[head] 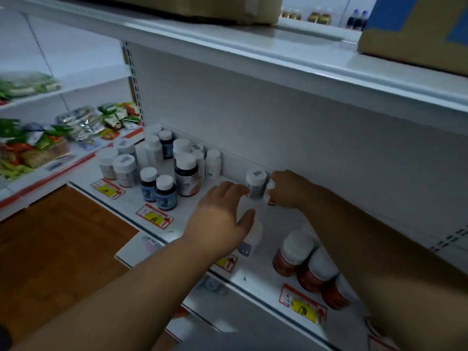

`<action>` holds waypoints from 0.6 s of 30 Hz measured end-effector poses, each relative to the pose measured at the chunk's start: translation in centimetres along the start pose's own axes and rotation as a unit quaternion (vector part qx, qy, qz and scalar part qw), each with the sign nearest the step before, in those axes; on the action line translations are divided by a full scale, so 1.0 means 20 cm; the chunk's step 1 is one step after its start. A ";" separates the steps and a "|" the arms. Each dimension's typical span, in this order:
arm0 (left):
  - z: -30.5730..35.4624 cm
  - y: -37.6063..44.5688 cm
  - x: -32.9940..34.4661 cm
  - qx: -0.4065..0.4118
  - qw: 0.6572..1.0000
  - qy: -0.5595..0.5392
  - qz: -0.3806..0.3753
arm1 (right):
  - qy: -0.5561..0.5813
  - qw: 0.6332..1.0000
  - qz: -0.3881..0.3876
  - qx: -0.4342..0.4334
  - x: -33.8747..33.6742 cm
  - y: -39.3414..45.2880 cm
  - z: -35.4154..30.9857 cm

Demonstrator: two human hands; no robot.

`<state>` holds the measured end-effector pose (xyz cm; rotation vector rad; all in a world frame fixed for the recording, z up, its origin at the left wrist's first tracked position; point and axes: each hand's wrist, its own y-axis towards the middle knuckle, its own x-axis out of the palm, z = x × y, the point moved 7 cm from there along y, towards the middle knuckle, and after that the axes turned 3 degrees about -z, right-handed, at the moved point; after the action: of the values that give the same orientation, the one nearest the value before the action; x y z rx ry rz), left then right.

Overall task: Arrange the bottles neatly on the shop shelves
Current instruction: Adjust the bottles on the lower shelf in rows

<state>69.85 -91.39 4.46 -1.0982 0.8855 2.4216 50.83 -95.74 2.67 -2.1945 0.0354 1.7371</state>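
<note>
Both hands are deep on the shelf (255, 279) now, up against its back wall. The right hand (287, 190) is curled around something small and white at the back edge, and beside it stands a white-capped bottle (256, 184) — the left hand (222, 214) reaches for it with fingers spread and relaxed, fingertips just at its label, gripping nothing.

The step looks like seating this bottle upright against the back wall. Best done with the left hand steadying the body low, label turned to the front, then sliding rather than lifting, so it lines up with the cluster of bottles (164, 168) toward the shelf's left end.

Hard to read: what the right hand actually holds — possibly a second cap, too blurred to say. A pale bottle (253, 236) under the left hand is smeared by motion. The red-brown bottles (304, 262) near the front edge are partly covered by the right forearm.
</note>
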 end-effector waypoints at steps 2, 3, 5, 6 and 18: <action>-0.08 0.07 -0.03 0.033 0.999 0.002 -0.014 | -0.024 0.999 -0.002 0.043 0.04 0.10 0.02; -0.11 0.11 -0.04 0.046 0.998 0.000 -0.032 | -0.032 0.998 0.007 0.059 0.04 0.12 0.02; -0.17 0.17 -0.03 0.063 0.995 -0.002 -0.071 | -0.045 0.995 0.029 0.090 0.05 0.15 0.02; -0.20 0.19 -0.02 0.064 0.994 -0.004 -0.092 | -0.053 0.993 0.040 0.096 0.05 0.15 0.01; -0.20 0.35 0.07 0.113 0.983 -0.085 -0.113 | 0.149 0.953 0.231 0.124 -0.11 -0.17 0.01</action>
<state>67.43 -99.08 4.15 -0.8450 0.8985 2.1326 50.93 -92.85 5.62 -2.3554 0.8554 1.4824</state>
